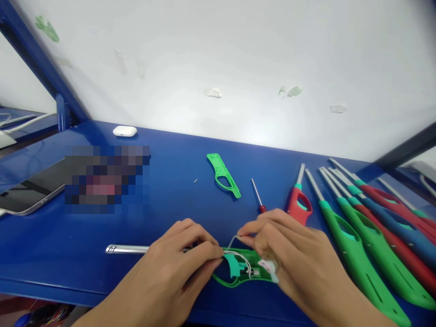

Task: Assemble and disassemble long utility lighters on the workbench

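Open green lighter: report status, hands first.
Both hands pinching the open green lighter on the blue table. White wire exposed. Loose green cover lies apart.

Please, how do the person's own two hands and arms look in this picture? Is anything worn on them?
Both the left hand and the right hand are bare: no gloves, rings, watch or bracelet show. The forearms are also uncovered as far as the bottom edge of the picture; no sleeve is visible. The fingers have short, plain nails without any marking.
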{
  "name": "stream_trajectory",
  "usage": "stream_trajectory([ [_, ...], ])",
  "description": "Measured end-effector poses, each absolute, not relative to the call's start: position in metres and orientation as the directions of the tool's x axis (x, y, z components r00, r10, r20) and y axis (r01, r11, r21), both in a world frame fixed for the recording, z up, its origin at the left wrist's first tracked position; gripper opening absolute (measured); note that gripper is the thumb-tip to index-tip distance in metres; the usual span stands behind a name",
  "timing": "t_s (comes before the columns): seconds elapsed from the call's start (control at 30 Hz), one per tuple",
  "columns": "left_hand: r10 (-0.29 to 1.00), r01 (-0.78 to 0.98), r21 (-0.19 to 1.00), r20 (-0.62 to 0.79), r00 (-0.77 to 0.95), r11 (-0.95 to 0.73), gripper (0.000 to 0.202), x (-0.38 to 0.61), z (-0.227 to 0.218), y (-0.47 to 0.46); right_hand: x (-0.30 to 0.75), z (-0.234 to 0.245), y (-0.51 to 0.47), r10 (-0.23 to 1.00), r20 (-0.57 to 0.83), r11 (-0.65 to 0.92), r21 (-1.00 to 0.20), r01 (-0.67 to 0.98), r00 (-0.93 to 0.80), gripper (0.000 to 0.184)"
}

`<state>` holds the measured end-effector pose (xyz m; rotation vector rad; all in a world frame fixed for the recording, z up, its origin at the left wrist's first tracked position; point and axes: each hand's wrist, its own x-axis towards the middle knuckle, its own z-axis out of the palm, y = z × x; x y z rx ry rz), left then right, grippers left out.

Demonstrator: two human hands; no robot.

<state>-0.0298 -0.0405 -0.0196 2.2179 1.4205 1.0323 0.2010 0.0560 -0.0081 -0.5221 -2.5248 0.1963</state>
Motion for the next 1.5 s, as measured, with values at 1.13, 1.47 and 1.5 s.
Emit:
stream_trajectory([
  [1.13, 0.932, 0.712, 0.607, 0.293, 0.213, -0.354, 0.021, -0.026, -0.013, -0.041, 0.175, 0.011, 0.049, 0.271, 0.634, 0.96, -0.124, 0.25, -0.724, 0.028],
  [1.47, 0.873, 0.752, 0.468, 0.386, 0.299, -0.465, 0.021, -0.027, -0.016, -0.042, 0.194, -0.011, 0.037, 0.557, 0.563, 0.827, -0.442, 0.347, -0.611, 0.027],
  [1.5, 0.862, 0.772, 0.423, 0.399, 0.312, -0.475, 0.022, -0.027, -0.015, -0.042, 0.194, -0.014, 0.036, 0.582, 0.556, 0.809, -0.467, 0.356, -0.594, 0.026],
])
